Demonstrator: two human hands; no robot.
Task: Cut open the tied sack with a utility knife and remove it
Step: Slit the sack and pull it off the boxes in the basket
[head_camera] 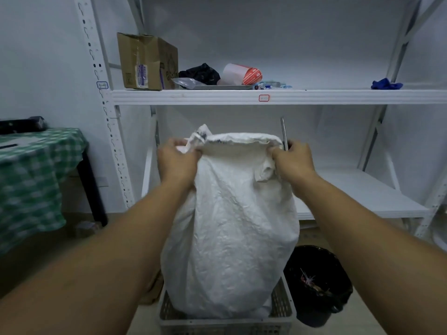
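Note:
A large white woven sack [232,226] stands upright in a grey plastic crate [225,321] on the floor. Its top is open and rolled into a rim. My left hand [177,163] grips the left side of that rim. My right hand [294,160] grips the right side and also holds a thin grey utility knife [283,134], which sticks up between the fingers. What is inside the sack is hidden.
White metal shelving [278,96] stands right behind the sack, with a cardboard box [146,62], a black bag, a tape roll [242,74] and a blue glove [386,84]. A black bin [319,284] sits right of the crate. A table with green checked cloth [31,170] is at left.

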